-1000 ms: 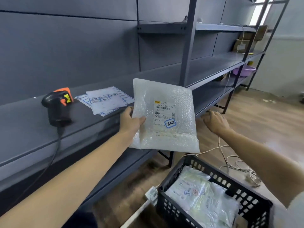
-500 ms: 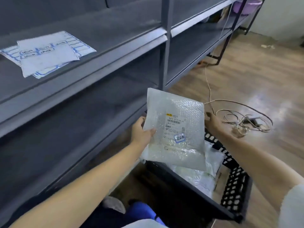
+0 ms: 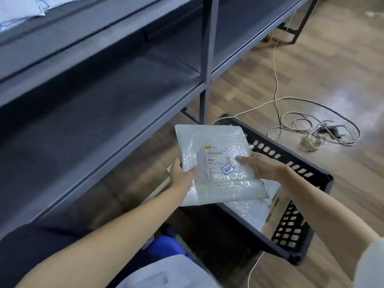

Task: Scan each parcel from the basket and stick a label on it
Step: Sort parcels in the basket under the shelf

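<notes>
two hands hold one bubble-wrap parcel [image 3: 218, 163] at the middle of the view, just above the black basket [image 3: 291, 163] that sits on the wooden floor [image 3: 332, 69]. the left hand [image 3: 180, 175] grips the parcel's 9 o'clock edge, thumb lying across the top face and the other fingers tucked under it out of sight. the right hand [image 3: 261, 165] takes the 3 o'clock edge, its thumb stretched flat over the wrap toward the printed shipping label [image 3: 216, 159]; its remaining fingers are under the parcel, so how they lie i cannot tell. a small blue-bordered sticker [image 3: 227, 169] sits at the 5 o'clock corner of the shipping label, touching it. the parcel is tilted, its 12 o'clock edge farther from the camera and over the basket's far rim. more wrapped parcels [image 3: 249, 210] lie inside the basket, showing below the held one at 5 o'clock. a grey metal shelf rack [image 3: 104, 90] fills the view from 9 to 12 o'clock, one upright post standing just beyond the basket. sheets of labels [image 3: 18, 9] lie on an upper shelf at 11 o'clock, blurred. a loose tangle of pale cable [image 3: 315, 129] rests on the floor at 2 o'clock, near the basket but apart from it. a blue object [image 3: 164, 246] shows at 6 o'clock beside the basket; i cannot tell what it is.
</notes>
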The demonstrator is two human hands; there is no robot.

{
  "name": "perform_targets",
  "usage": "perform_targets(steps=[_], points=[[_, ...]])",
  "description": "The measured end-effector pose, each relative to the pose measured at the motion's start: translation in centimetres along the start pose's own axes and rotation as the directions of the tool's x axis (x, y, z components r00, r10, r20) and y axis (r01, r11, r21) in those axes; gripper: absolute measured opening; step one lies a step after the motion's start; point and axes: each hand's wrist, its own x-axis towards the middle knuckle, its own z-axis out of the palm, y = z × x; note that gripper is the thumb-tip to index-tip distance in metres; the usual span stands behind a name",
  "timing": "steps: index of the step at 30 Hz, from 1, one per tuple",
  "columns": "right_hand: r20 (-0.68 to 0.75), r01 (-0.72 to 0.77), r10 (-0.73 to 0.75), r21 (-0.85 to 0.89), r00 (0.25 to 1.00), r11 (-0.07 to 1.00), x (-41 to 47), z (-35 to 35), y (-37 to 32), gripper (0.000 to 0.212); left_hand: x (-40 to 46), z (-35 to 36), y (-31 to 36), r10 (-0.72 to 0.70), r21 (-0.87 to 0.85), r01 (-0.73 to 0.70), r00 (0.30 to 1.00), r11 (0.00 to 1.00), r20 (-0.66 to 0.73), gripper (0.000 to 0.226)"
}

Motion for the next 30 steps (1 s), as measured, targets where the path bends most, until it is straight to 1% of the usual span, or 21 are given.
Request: perform_targets(steps=[3, 4, 5, 7, 8, 10, 11, 14, 16, 18, 20, 22, 24, 27, 28, 30], points=[[-0.066, -0.027, 0.028, 0.021, 0.997, 0.999, -1.0, -2.2, -1.5, 0.020, 0.7, -0.3, -0.6, 0.015, 0.047, -0.019, 0.997, 0.999, 0.082, 0.040], [-0.080, -0.025, 0.029, 0.057, 0.996, 0.998, -1.3, -3.8, -1.8, 0.017, 1.0, -0.6, -0.8, 0.035, 0.074, -0.041, 0.996, 0.996, 0.076, 0.043], [-0.093, -0.037, 0.041, 0.048, 0.995, 0.998, -1.7, -5.3, -2.1, 0.016, 1.2, -1.0, -1.0, 0.053, 0.103, -0.059, 0.997, 0.993, 0.060, 0.045], [-0.190, -0.071, 0.071, 0.009, 0.979, 0.997, -1.7, -8.3, -2.5, 0.030, 1.7, -2.0, -1.5, 0.115, 0.202, -0.121, 0.992, 0.972, 0.043, 0.044], [-0.223, -0.084, 0.077, -0.023, 0.972, 0.996, -2.1, -9.5, -3.0, 0.031, 1.8, -2.5, -1.8, 0.156, 0.273, -0.163, 0.987, 0.948, 0.048, 0.042], [-0.289, -0.148, 0.114, -0.100, 0.951, 0.984, -1.9, -11.9, -3.6, 0.036, 2.2, -3.5, -2.6, 0.231, 0.415, -0.241, 0.970, 0.877, 0.077, 0.043], [-0.295, -0.176, 0.122, -0.164, 0.948, 0.971, -1.8, -12.3, -4.2, 0.037, 2.4, -3.9, -2.9, 0.265, 0.488, -0.277, 0.959, 0.828, 0.096, 0.046], [-0.295, -0.239, 0.125, -0.395, 0.947, 0.887, -0.3, -12.0, -5.0, 0.028, 2.9, -4.7, -3.9, 0.353, 0.705, -0.348, 0.924, 0.619, 0.146, 0.052], [-0.287, -0.261, 0.131, -0.481, 0.949, 0.837, 1.3, -10.8, -5.1, 0.036, 2.9, -5.0, -4.3, 0.409, 0.791, -0.373, 0.896, 0.486, 0.171, 0.051], [-0.249, -0.265, 0.156, -0.503, 0.956, 0.823, 3.1, -9.7, -4.4, 0.044, 2.8, -5.6, -4.5, 0.465, 0.835, -0.398, 0.862, 0.379, 0.200, 0.050], [-0.209, -0.263, 0.180, -0.499, 0.961, 0.826, 4.7, -8.7, -3.6, 0.040, 2.9, -6.3, -4.7, 0.468, 0.870, -0.391, 0.855, 0.301, 0.223, 0.051], [-0.163, -0.252, 0.196, -0.507, 0.967, 0.824, 6.3, -7.8, -2.8, 0.034, 3.1, -7.1, -5.0, 0.452, 0.896, -0.364, 0.864, 0.254, 0.222, 0.052], [-0.139, -0.254, 0.213, -0.562, 0.967, 0.787, 7.8, -6.6, -2.3, 0.038, 3.3, -7.7, -5.2, 0.449, 0.909, -0.339, 0.870, 0.242, 0.205, 0.053], [-0.213, -0.284, 0.189, -0.647, 0.959, 0.708, 9.4, -4.9, -1.6, 0.064, 3.6, -8.5, -5.3, 0.447, 0.922, -0.315, 0.874, 0.223, 0.191, 0.053], [-0.250, -0.286, 0.156, -0.658, 0.956, 0.697, 9.6, -4.3, -1.1, 0.066, 3.7, -8.7, -5.3, 0.449, 0.926, -0.312, 0.873, 0.215, 0.190, 0.053], [-0.317, -0.278, 0.082, -0.648, 0.945, 0.709, 9.9, -3.5, 0.5, 0.064, 3.9, -8.8, -5.2, 0.452, 0.928, -0.310, 0.871, 0.206, 0.191, 0.054]])
